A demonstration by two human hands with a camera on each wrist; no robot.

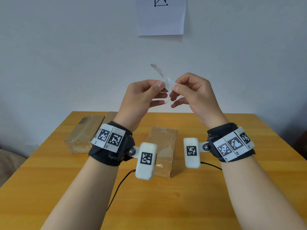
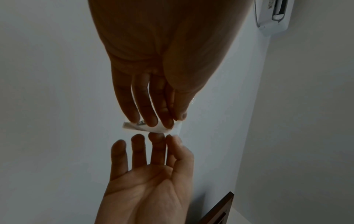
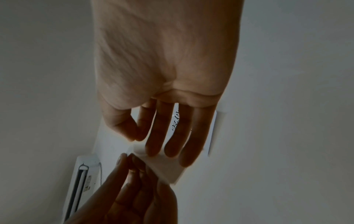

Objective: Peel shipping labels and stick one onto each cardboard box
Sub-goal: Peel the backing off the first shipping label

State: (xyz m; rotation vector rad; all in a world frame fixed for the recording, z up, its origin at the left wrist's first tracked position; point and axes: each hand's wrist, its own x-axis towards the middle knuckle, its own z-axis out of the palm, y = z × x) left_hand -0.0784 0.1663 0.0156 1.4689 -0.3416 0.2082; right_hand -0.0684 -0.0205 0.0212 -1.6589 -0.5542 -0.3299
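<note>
Both hands are raised above the wooden table (image 1: 216, 196) and meet at a small white label sheet (image 1: 169, 84). My left hand (image 1: 162, 86) pinches its left side between thumb and forefinger. On its right side my right hand (image 1: 174, 87) pinches it the same way. A thin strip (image 1: 157, 69) curls up and to the left from the pinch. The left wrist view shows the left hand (image 2: 176, 121) on the label (image 2: 153, 128), the right hand (image 2: 172, 137) below it. Three cardboard boxes lie on the table: one central (image 1: 163, 145), one left (image 1: 83, 135), one behind it (image 1: 111, 116).
A white paper sheet (image 1: 161, 15) hangs on the wall ahead. A black cable (image 1: 119, 185) trails from the left wrist unit over the table. A wall air conditioner (image 2: 272, 16) shows in both wrist views. The table's far edge lies just behind the boxes.
</note>
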